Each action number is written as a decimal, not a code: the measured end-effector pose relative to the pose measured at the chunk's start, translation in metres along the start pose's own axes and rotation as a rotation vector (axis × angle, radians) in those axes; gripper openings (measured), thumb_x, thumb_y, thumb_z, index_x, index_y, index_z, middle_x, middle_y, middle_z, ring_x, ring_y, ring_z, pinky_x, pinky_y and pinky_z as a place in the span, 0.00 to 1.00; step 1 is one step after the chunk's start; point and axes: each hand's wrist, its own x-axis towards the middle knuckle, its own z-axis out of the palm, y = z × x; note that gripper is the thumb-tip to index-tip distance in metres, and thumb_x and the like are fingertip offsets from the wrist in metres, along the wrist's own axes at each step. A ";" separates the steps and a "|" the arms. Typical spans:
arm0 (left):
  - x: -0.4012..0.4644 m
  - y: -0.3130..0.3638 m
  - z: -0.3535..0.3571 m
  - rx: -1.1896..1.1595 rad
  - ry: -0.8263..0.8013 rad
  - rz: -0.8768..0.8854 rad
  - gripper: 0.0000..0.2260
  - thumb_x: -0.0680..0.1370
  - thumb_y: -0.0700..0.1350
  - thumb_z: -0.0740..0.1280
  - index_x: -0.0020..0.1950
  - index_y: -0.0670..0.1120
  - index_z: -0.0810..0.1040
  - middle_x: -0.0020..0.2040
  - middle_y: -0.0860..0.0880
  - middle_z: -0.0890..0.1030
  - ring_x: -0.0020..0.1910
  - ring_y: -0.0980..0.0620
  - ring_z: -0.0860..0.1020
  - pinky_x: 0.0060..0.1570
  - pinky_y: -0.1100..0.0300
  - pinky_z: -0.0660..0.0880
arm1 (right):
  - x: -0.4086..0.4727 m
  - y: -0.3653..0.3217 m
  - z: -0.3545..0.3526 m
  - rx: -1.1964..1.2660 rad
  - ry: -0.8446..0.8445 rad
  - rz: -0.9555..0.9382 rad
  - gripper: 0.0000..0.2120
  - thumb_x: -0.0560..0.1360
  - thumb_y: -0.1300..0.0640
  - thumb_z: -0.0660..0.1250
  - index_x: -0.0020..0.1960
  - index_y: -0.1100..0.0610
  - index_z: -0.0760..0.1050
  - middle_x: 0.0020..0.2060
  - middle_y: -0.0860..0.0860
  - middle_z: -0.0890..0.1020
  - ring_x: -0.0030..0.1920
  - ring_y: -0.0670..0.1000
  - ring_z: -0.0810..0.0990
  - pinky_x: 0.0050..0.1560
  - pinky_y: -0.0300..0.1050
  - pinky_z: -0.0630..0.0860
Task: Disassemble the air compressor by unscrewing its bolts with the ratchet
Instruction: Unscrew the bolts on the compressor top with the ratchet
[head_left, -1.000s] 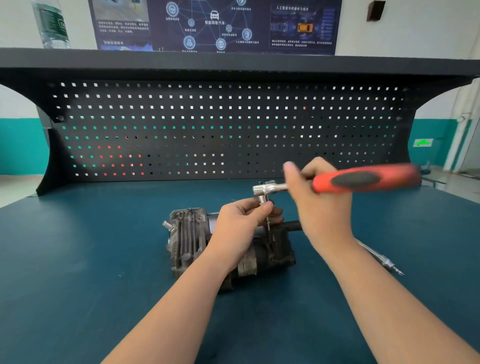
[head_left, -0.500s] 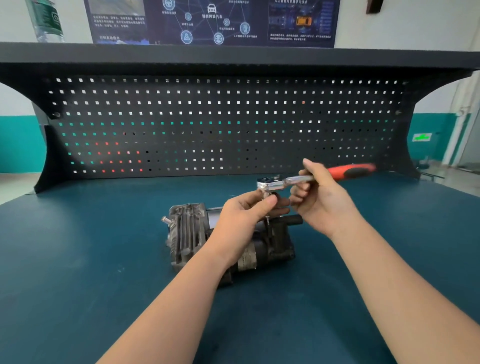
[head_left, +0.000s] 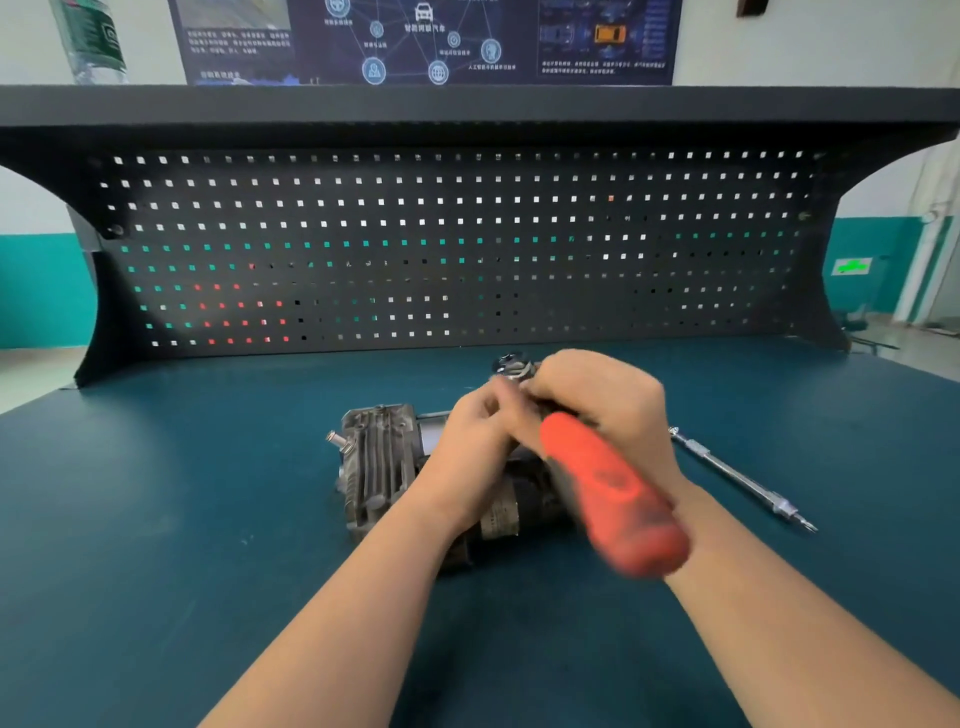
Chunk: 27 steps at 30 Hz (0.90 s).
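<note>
A grey finned air compressor (head_left: 376, 460) lies on the blue bench (head_left: 156, 519), its right half hidden behind my hands. My right hand (head_left: 605, 405) grips the ratchet (head_left: 610, 491) near its metal neck; the red handle points toward me, blurred by motion. The ratchet's chrome head (head_left: 511, 364) shows just above my fingers. My left hand (head_left: 475, 434) holds the socket shaft under that head, over the compressor. The bolt itself is hidden.
A long chrome extension bar (head_left: 743, 478) lies on the bench to the right of my right wrist. A black pegboard (head_left: 467, 249) with a shelf above closes the back. A plastic bottle (head_left: 91, 39) stands on the shelf at left.
The ratchet handle has swung from pointing right, past the far right, round toward me. My right hand moved with it. My left hand stayed at the socket.
</note>
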 end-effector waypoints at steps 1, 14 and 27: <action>-0.001 0.001 0.000 -0.100 -0.033 -0.002 0.09 0.77 0.36 0.62 0.41 0.46 0.79 0.38 0.59 0.83 0.39 0.65 0.79 0.40 0.72 0.73 | 0.000 0.003 -0.002 0.099 0.020 0.153 0.19 0.75 0.57 0.68 0.28 0.63 0.70 0.23 0.52 0.70 0.26 0.47 0.67 0.29 0.36 0.64; 0.005 -0.006 0.005 -0.163 0.184 -0.037 0.04 0.76 0.39 0.67 0.45 0.40 0.80 0.40 0.44 0.85 0.40 0.49 0.84 0.41 0.63 0.78 | 0.006 0.041 -0.006 0.408 0.277 0.767 0.19 0.75 0.54 0.65 0.27 0.52 0.66 0.22 0.48 0.69 0.23 0.42 0.65 0.28 0.35 0.63; 0.002 -0.009 -0.001 -0.170 0.014 -0.060 0.08 0.80 0.41 0.59 0.54 0.43 0.77 0.46 0.46 0.85 0.47 0.50 0.83 0.46 0.62 0.78 | 0.011 0.059 -0.014 0.961 0.265 1.278 0.11 0.75 0.53 0.67 0.35 0.53 0.73 0.22 0.46 0.72 0.21 0.44 0.65 0.28 0.38 0.61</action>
